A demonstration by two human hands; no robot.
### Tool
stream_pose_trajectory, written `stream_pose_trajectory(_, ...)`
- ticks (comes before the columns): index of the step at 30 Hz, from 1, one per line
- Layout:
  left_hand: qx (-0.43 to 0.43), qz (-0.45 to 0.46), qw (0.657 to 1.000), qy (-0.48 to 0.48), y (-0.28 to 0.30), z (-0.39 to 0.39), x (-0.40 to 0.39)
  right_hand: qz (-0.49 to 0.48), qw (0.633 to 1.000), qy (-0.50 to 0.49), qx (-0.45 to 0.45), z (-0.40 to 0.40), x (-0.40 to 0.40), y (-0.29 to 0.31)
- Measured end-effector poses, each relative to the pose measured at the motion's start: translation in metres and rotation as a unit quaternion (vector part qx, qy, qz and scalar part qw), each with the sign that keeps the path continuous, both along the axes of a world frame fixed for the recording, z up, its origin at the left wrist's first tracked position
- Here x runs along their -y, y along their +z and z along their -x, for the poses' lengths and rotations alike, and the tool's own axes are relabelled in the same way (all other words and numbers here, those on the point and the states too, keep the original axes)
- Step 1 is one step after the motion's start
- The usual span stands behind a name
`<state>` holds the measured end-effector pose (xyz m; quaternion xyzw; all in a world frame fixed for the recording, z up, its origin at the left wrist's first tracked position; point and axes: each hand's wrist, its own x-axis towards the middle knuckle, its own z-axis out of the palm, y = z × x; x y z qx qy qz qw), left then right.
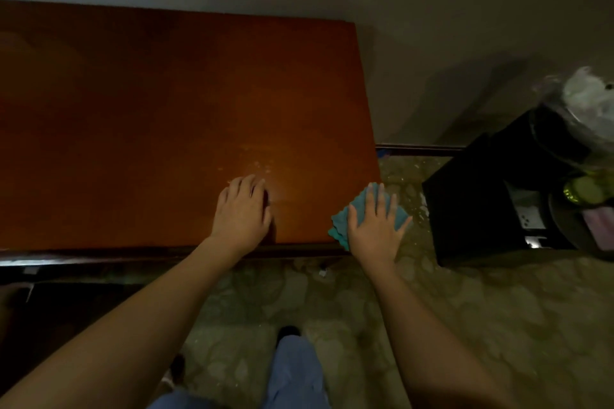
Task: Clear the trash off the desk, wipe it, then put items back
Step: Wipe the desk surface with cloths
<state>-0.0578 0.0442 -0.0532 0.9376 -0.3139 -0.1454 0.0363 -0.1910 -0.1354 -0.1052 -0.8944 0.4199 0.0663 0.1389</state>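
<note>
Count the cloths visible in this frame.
1. A teal cloth lies at the desk's near right corner under the flat right hand. Others may be hidden in the dark clutter at the right.

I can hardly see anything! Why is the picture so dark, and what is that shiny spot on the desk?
Head view: the room is dim, so the corners go murky; a lamp's glare brightens the desk just past the left hand; the right hand on the cloth looks slightly blurred.

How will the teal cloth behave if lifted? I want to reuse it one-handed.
The teal cloth is probably floppy: it lies in soft folds under the flat right hand. It likely weighs little. Overhanging the desk corner, it may slide off once released.
</note>
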Motion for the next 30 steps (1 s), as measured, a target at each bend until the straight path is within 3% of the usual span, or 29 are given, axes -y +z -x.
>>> stream_pose_trajectory(4,0.001,0.009,1.0,-0.015,0.009,-0.005,-0.017,0.005,0.999,-0.039,-0.003,0.0,-0.027,-0.001)
stream_pose_trajectory(13,-0.012,-0.016,0.999,0.044,0.012,-0.062,-0.128,-0.012,0.995,0.094,0.011,-0.074,-0.153,-0.003)
stream_pose_trajectory(20,-0.004,-0.012,0.994,0.106,0.012,-0.137,-0.251,-0.02,0.978,0.206,-0.021,-0.162,-0.274,0.003)
stream_pose_trajectory(30,0.004,-0.022,0.967,0.255,-0.002,-0.226,-0.488,-0.002,0.936,0.352,-0.026,-0.335,-0.493,0.008)
